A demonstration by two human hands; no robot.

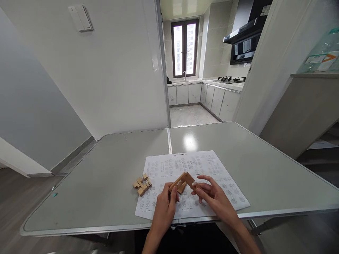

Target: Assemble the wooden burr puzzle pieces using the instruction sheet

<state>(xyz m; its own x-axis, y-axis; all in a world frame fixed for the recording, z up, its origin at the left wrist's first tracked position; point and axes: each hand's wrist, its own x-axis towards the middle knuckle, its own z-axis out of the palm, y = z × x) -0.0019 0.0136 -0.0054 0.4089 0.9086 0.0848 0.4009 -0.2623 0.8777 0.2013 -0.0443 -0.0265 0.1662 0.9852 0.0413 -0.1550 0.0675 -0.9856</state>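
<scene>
A small wooden puzzle assembly (pixel 183 181) of notched bars is held just above a printed instruction sheet (pixel 212 165). My left hand (pixel 165 208) pinches its lower left end with closed fingers. On its right end, my right hand (pixel 212 195) grips with thumb and fingertips, the other fingers curled. A small heap of several loose wooden puzzle pieces (pixel 142 184) lies on the table, touching the sheet's left edge, left of my left hand.
A grey folding table (pixel 106 176) with a metal rim and a centre seam carries everything. Beyond it a white wall stands at left and an open doorway leads to a kitchen with cabinets (pixel 212 98). A counter (pixel 304 106) stands at right.
</scene>
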